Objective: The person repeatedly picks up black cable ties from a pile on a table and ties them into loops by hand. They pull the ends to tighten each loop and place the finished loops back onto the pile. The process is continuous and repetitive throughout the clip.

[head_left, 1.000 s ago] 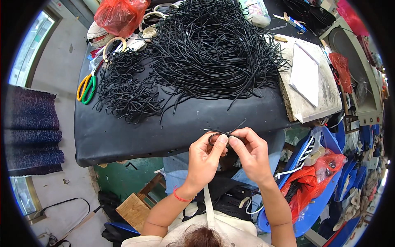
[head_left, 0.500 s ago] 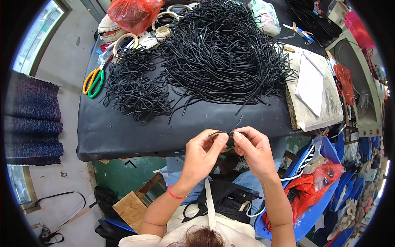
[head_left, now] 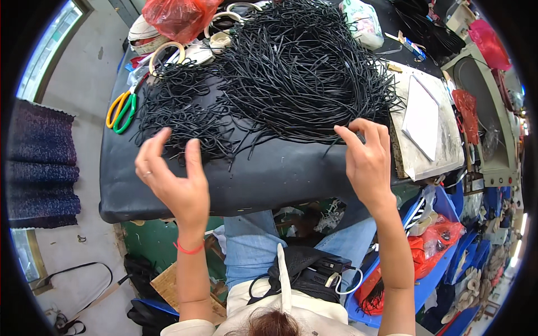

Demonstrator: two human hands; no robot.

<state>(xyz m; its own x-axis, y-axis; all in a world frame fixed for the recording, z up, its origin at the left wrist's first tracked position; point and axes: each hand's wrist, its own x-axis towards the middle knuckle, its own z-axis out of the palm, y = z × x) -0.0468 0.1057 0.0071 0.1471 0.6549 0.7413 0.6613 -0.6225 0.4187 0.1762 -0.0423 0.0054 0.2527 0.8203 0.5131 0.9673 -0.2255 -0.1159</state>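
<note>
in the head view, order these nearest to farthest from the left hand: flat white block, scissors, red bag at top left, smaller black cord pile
From the left hand:
1. Smaller black cord pile: just beyond the fingertips
2. Scissors: left of the pile
3. Red bag: top left, beyond the pile
4. Flat white block: far right

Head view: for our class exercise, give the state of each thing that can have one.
Left hand: open, fingers spread, nothing visible in it
Right hand: fingers bent; grip unclear
Small cord pile: tangled
Large cord pile: loosely heaped
Scissors: lying down, blades partly hidden
White slab: lying flat
Blue tub: holding red bags
</note>
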